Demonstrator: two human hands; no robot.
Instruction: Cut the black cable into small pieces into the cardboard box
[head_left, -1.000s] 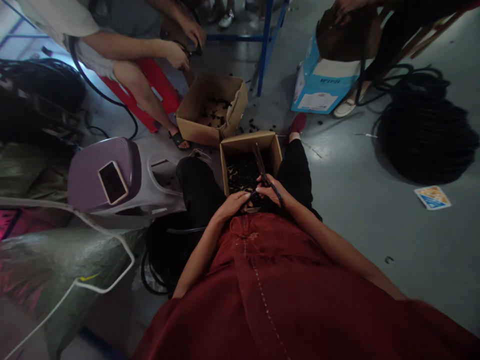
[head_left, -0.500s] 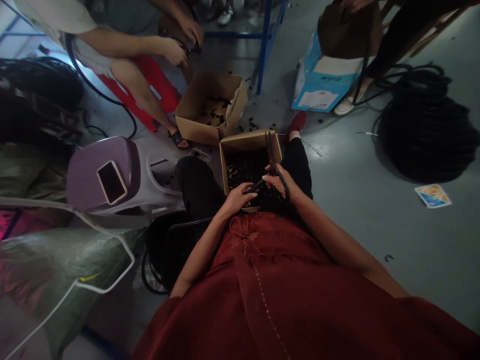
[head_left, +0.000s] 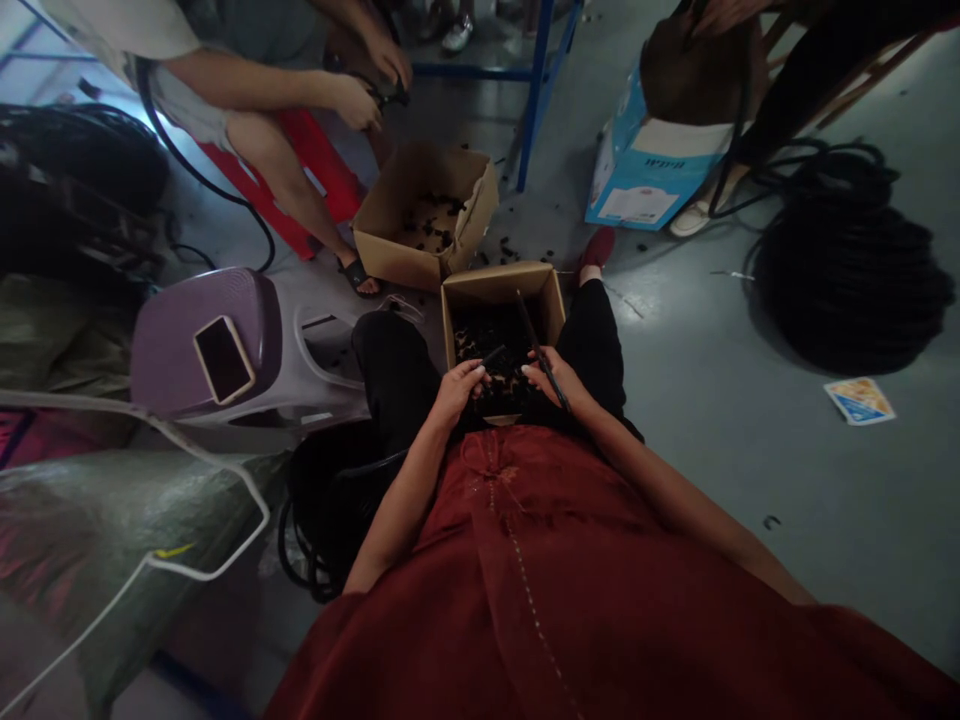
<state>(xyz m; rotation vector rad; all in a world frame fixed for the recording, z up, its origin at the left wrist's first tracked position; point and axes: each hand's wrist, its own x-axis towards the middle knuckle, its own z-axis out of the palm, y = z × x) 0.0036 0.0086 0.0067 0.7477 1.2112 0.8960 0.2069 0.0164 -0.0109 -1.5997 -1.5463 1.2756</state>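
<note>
My left hand (head_left: 456, 390) is closed on a short black tube piece (head_left: 493, 356), which points up and to the right. In my right hand (head_left: 561, 382) is a pair of dark scissors (head_left: 534, 332), seen nearly edge-on with the tips pointing away from me. Both hands are over the near part of an open cardboard box (head_left: 504, 276) between my knees. Many small black pieces (head_left: 480, 328) lie inside it. A gap separates the two hands, and the scissors do not touch the tube piece.
Beyond stands a second cardboard box (head_left: 397, 262) with scattered black pieces. A seated person's hands (head_left: 360, 100) work above it. Left is a purple stool (head_left: 172, 330) carrying a phone (head_left: 225, 360). A blue-white box (head_left: 637, 195) and a black tubing coil (head_left: 847, 270) stand right.
My hands have moved apart, the left one shifting left with the tube piece. The scissors have turned from an upright broad view to a slanted, edge-on one.
</note>
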